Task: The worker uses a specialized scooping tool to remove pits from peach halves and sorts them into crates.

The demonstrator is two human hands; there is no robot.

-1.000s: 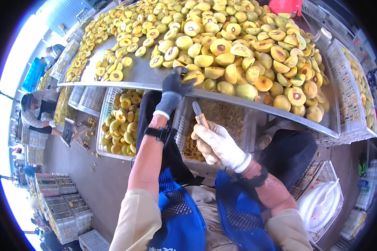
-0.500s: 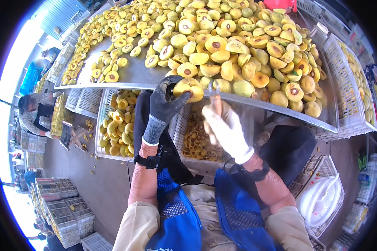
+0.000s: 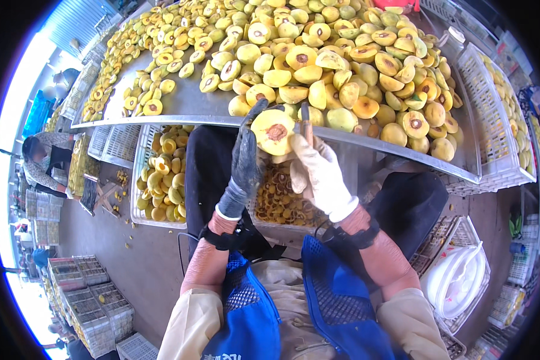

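Currently a fruit half (image 3: 273,132) is at the tabletop's (image 3: 192,103) near edge, cut face up, with the left hand's (image 3: 245,161) grip closed on it; beside it the right hand's (image 3: 325,173) grip wraps a knife (image 3: 306,133). Below the tabletop, the scrap crate (image 3: 282,225) holds brown bits and the left crate (image 3: 162,224) fruit. Right of the tabletop, the right crate (image 3: 489,135) holds fruit too. Open room: bare metal along the tabletop's near-left edge.

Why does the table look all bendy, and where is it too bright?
In the head view, the fisheye lens bows the front edge of the metal table; in that same view, the left rim glares white and shine whitens the tabletop's left part, while the peach half looks fairly clear.
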